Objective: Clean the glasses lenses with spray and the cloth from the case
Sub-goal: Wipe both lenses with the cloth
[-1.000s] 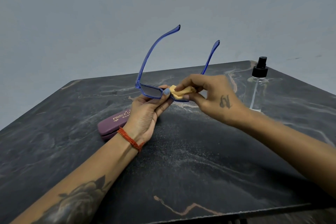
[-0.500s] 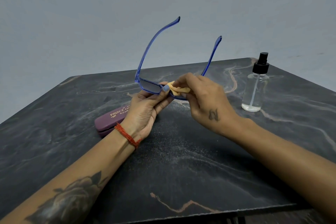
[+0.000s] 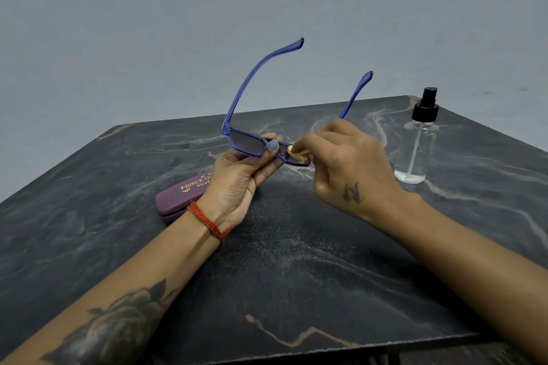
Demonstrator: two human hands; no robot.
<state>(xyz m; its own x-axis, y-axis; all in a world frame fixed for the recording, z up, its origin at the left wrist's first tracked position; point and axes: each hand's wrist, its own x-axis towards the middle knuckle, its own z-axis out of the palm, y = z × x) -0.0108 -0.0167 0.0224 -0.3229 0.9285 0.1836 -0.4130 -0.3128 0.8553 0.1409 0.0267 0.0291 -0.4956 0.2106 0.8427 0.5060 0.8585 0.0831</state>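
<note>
Blue-framed glasses (image 3: 247, 142) are held above the table, temples open and pointing up and away from me. My left hand (image 3: 240, 175) pinches the frame at the bridge, thumb on top beside the left lens. My right hand (image 3: 347, 166) pinches a small yellow cloth (image 3: 298, 154) against the right lens, which the cloth and fingers partly hide. A clear spray bottle (image 3: 416, 145) with a black pump top stands upright to the right of my right hand. The maroon glasses case (image 3: 184, 194) lies shut on the table under my left wrist.
The dark marble-patterned table (image 3: 296, 275) has its front edge close to me and its corners at far left and right. A plain grey wall rises behind it.
The glasses and both hands have stayed at the same spot above the table. My right hand has shifted the cloth a little over the right lens, with the wrist turning downward. The view has moved slightly.
</note>
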